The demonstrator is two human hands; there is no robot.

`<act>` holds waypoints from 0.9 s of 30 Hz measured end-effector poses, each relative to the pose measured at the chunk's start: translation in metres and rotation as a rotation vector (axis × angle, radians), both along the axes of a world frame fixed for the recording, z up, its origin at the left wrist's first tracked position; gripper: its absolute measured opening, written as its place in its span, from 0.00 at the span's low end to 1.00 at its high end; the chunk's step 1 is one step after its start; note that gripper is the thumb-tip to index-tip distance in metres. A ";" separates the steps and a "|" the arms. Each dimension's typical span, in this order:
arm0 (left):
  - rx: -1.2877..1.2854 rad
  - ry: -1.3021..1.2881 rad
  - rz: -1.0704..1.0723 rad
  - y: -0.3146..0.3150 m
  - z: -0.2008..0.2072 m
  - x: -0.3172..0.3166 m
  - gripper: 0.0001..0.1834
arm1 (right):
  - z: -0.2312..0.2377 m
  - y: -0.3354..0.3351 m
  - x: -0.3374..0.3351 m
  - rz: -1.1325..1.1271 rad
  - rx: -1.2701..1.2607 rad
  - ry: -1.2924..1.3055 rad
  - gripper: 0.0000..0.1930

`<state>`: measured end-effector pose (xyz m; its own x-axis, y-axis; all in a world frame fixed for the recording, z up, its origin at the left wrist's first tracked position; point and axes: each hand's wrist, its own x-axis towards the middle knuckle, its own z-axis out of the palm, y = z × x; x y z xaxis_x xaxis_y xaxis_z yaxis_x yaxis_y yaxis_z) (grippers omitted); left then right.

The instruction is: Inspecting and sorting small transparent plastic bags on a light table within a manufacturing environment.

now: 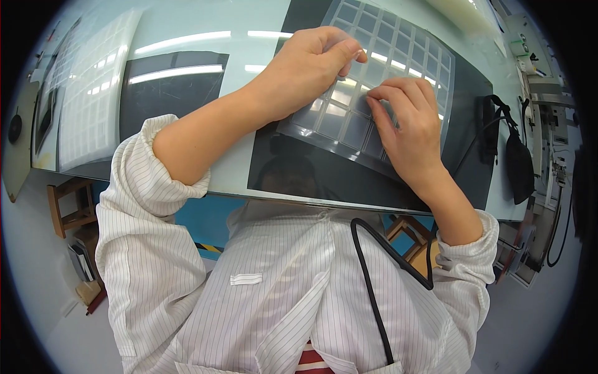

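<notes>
A clear plastic tray [333, 119] with rows of rectangular compartments lies on a black mat [274, 163] in front of me. Above its left part, my left hand [314, 65] is bent at the wrist, with fingers curled and thumb against them. Over the tray's middle, my right hand [411, 121] brings thumb and index finger together in a pinch. Whatever either hand holds, if anything, is too small or hidden to make out. Some of the tray lies hidden under both hands, and light reflections cover parts of it.
Stacked clear trays [93, 106] lie at the left, beside a dark sheet [171, 90]. A black strap with a pouch [518, 159] rests at the table's right edge. A black cable [374, 299] hangs down my front. Wooden stools [70, 209] stand below the table.
</notes>
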<state>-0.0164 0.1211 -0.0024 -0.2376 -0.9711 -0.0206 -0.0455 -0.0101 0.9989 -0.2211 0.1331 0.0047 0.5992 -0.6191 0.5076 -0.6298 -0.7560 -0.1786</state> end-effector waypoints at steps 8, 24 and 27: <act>-0.059 0.025 -0.025 -0.001 0.002 -0.001 0.19 | 0.020 -0.007 0.003 0.022 0.085 -0.055 0.06; 0.108 0.178 0.093 -0.020 -0.007 0.016 0.15 | 0.002 -0.007 0.031 0.010 0.042 0.017 0.07; -0.050 0.053 0.078 -0.018 -0.010 0.013 0.17 | 0.002 -0.011 0.030 0.017 0.056 0.017 0.08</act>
<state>-0.0030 0.1032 -0.0127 -0.1610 -0.9862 0.0392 0.0068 0.0386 0.9992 -0.1915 0.1222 0.0064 0.6179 -0.6364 0.4618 -0.6206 -0.7553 -0.2106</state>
